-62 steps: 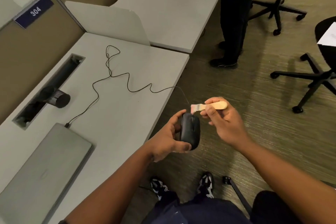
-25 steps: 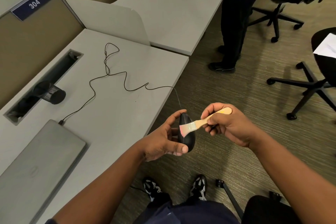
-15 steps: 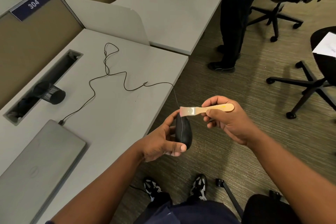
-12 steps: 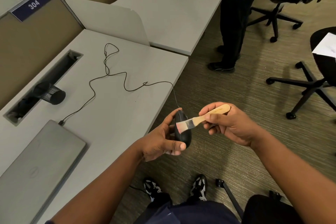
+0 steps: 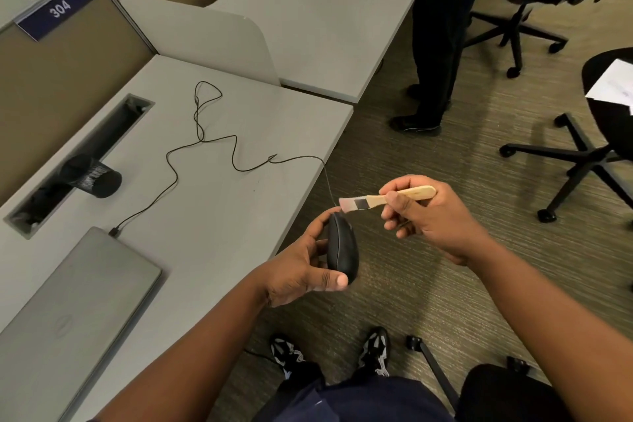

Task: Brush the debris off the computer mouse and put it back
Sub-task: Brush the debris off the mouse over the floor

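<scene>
My left hand [image 5: 301, 271] grips a black wired computer mouse [image 5: 342, 248] on its side, held in the air just past the desk's right edge. Its thin black cable [image 5: 205, 140] snakes back over the grey desk [image 5: 219, 216] to a closed laptop. My right hand [image 5: 428, 216] holds a small wooden-handled brush [image 5: 387, 199] almost level. The pale bristles sit just above the mouse's front tip, at the cable end.
A closed grey laptop [image 5: 68, 312] lies at the desk's near left. A black mesh cup [image 5: 97, 175] lies tipped by the cable slot. A person in dark trousers [image 5: 438, 44] stands by the far desk. Office chairs [image 5: 582, 154] stand on the carpet at right.
The brush has lifted from the mouse's side up to its front tip and turned more level. My left hand has kept the mouse in much the same place.
</scene>
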